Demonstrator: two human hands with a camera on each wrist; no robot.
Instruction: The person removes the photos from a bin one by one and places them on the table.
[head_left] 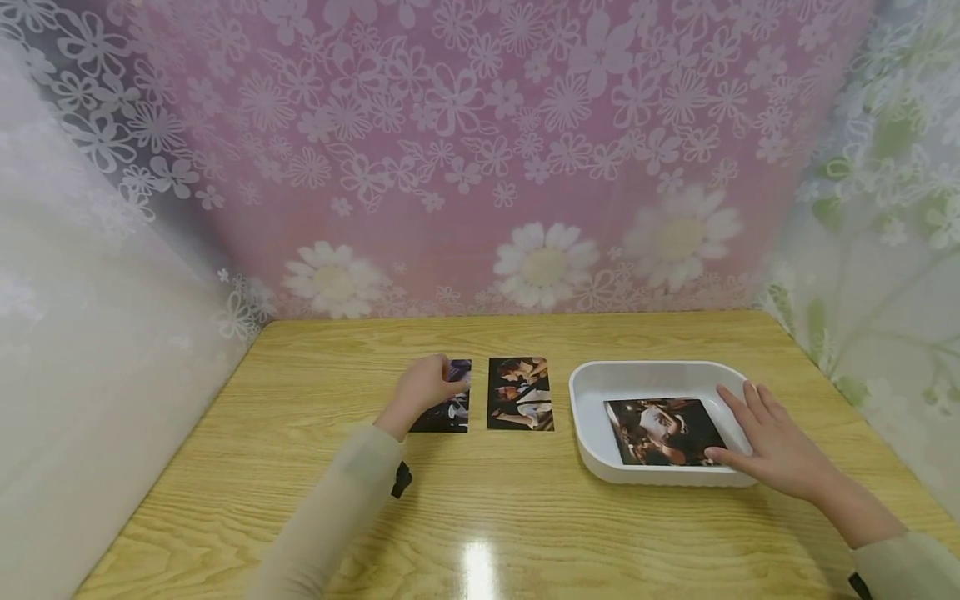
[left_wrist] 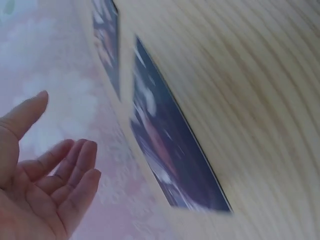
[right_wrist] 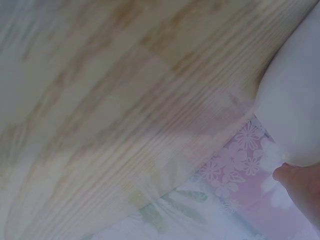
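Over a dark photo card (head_left: 457, 414) at the left hovers my left hand (head_left: 422, 390). The left wrist view shows that hand (left_wrist: 47, 187) with thumb and fingers apart, away from the card (left_wrist: 175, 155), and nothing in it. A second photo card (head_left: 519, 400), picturing people, lies just to the right on the table. Another photo card (head_left: 663, 433) is inside a white tray (head_left: 587, 442) with rounded corners. My right hand (head_left: 780, 442) spreads its fingers over the tray's right end, thumb near the card's corner. Only part of it shows in the right wrist view, beside the tray (right_wrist: 295, 105).
Everything stands on a wood-grain table (head_left: 465, 500). Behind it hangs a pink flowered curtain (head_left: 450, 233), with pale fabric (head_left: 97, 358) at the left and a leaf-patterned sheet (head_left: 892, 275) at the right.
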